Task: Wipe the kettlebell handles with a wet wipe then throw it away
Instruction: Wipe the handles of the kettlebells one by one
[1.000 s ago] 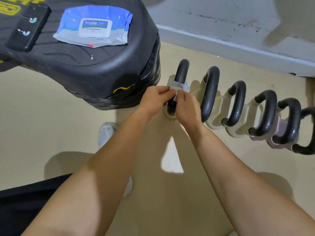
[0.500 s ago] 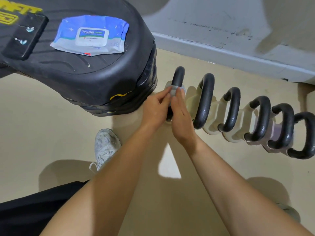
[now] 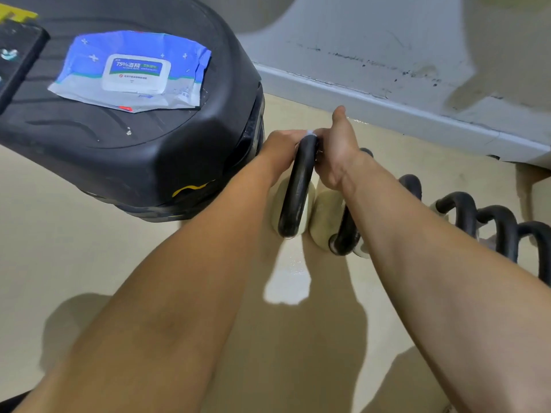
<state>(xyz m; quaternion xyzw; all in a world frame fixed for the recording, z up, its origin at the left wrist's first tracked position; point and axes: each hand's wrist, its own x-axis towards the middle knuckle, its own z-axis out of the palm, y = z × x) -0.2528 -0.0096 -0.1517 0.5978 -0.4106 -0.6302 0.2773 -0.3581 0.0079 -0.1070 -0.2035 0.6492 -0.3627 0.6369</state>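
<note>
On the beige floor (image 3: pixel 89 248), along a grey wall skirting (image 3: pixel 387 105), stood a row of kettlebells with black handles and cream bodies.

- First kettlebell handle (image 3: pixel 298 186): black and arched, seen almost edge-on. It was the one nearest the black platform. Its cream body (image 3: pixel 276 201) showed on either side of the handle's lower end.
- Wet wipe (image 3: pixel 310 132): only a small white sliver showed. It sat at the top of the first kettlebell handle, between the two hands.
- Left hand (image 3: pixel 280 147): it lay against the left side of the handle's top. Its fingers curled in toward the wet wipe and held it to the handle. The fingertips were hidden.
- Right hand (image 3: pixel 337 153): it pressed against the right side of the same spot, with the thumb raised and free. Its fingers were hidden behind the handle, so whether they gripped the wet wipe could not be told.
- Second kettlebell handle (image 3: pixel 346 231): it stood just beside the first and was partly covered by the right forearm.
- Further handles (image 3: pixel 459 210): these ran on in line toward the right edge.
- Black platform (image 3: pixel 134 144): a raised surface to the left of the row.
- Pack of wipes (image 3: pixel 131 71): blue and white, lying flat on the platform's top.
- Flat black object (image 3: pixel 18 58): it lay on the platform at the far left and was cut off by the frame.
</note>
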